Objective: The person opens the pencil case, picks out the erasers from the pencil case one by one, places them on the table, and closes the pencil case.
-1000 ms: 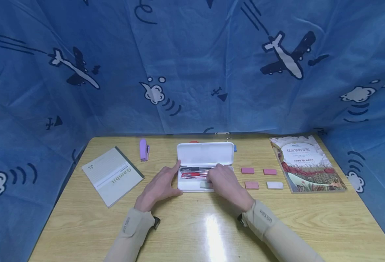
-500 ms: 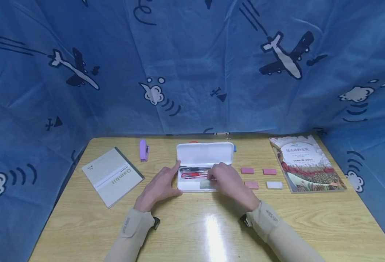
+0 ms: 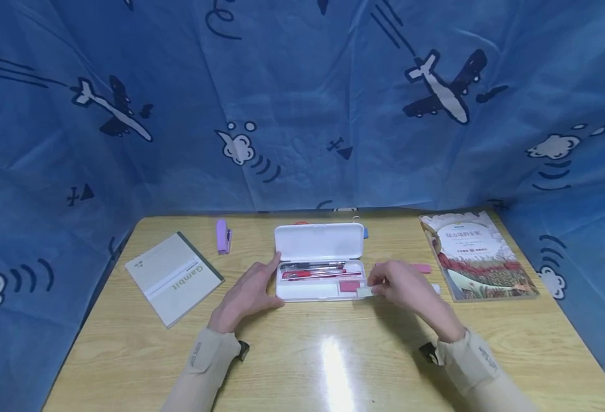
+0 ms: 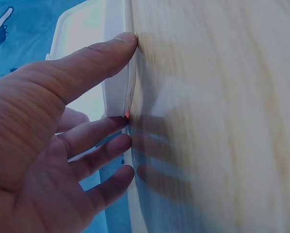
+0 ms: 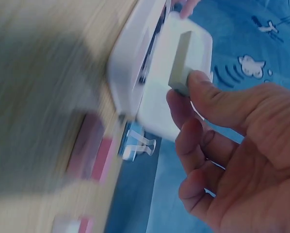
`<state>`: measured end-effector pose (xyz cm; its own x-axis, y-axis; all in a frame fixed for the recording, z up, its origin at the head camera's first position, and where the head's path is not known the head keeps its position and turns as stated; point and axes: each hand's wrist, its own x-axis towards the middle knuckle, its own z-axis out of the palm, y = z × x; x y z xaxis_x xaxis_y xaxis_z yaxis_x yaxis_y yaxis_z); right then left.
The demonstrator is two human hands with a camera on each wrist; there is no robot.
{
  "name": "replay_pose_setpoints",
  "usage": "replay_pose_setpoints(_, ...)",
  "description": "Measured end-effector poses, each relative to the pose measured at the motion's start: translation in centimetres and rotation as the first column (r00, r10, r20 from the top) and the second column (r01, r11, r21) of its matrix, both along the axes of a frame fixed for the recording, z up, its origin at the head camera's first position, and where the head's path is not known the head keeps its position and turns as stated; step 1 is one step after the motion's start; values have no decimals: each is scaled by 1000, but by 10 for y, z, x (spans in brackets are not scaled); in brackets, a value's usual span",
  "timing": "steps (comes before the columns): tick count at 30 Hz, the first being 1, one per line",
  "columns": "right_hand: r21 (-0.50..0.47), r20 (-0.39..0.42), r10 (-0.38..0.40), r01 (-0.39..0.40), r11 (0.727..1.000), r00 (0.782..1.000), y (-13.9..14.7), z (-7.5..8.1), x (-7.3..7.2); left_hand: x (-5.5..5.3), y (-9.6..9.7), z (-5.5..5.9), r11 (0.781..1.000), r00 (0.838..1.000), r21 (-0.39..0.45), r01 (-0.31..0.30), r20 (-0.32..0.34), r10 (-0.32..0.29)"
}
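Observation:
A white pencil case [image 3: 305, 292] lies with its lid [image 3: 319, 241] raised. Inside are red and black pens [image 3: 312, 273] and, in the front compartment, a pink eraser [image 3: 351, 285]. My left hand [image 3: 245, 293] holds the case's left end, thumb at the front corner and fingers at the back. Between thumb and index finger, my right hand [image 3: 404, 284] pinches a pale green eraser [image 5: 182, 60], which overlaps the case's right front corner in the head view. The other fingers of the right hand are curled.
Right of the case, pink erasers [image 3: 422, 268] and a white eraser [image 3: 437, 288] are partly hidden by the right hand. A book [image 3: 479, 257] lies farther right. A blue binder clip [image 5: 133, 141] sits behind the case. To the left are a purple stapler [image 3: 222, 237] and a notebook [image 3: 174, 278].
My right hand has moved right, out of the case, carrying the pale green eraser. The pink eraser in the case now shows. My left hand has stayed at the case's left end.

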<state>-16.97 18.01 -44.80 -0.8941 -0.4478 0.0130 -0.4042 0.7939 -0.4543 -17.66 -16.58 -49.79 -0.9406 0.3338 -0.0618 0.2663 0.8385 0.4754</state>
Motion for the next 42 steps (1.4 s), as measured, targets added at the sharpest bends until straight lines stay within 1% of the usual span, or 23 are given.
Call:
replay_pose_setpoints(3, 4, 29, -25, 25, 1000, 999, 17, -3, 8, 0, -1, 0, 1000, 1000, -1, -4, 8, 4)
replay_pose_setpoints(7, 13, 35, -49, 49, 999, 998, 35, -8, 18, 1, -2, 0, 1000, 1000, 6, -11, 17, 10)
replay_pose_setpoints(11, 38, 44, -74, 72, 997, 996, 45, -15, 26, 2, -3, 0, 1000, 1000, 12, -11, 15, 11)
replay_pose_setpoints(14, 41, 68, -86, 83, 996, 994, 49, -19, 30, 2, -3, 0, 1000, 1000, 16, -12, 15, 12)
replay_pose_setpoints(18, 43, 88, -111, 108, 993, 990, 51, -25, 30, 3, -3, 0, 1000, 1000, 17, -12, 21, 12)
replay_pose_setpoints(22, 60, 79, -128, 124, 991, 989, 51, -29, 29, 3, -2, 0, 1000, 1000, 18, -14, 23, 14)
replay_pose_setpoints(25, 76, 65, -123, 118, 990, 990, 50, -28, 29, 2, -2, 0, 1000, 1000, 16, -17, 18, 17)
replay_pose_setpoints(30, 91, 63, -123, 117, 989, 990, 48, -26, 29, 2, -1, 2, 1000, 1000, 8, -21, 22, 21)
replay_pose_setpoints(42, 113, 51, -145, 139, 984, 988, 46, -26, 30, 2, 0, 2, 1000, 1000, 10, -15, 12, 15)
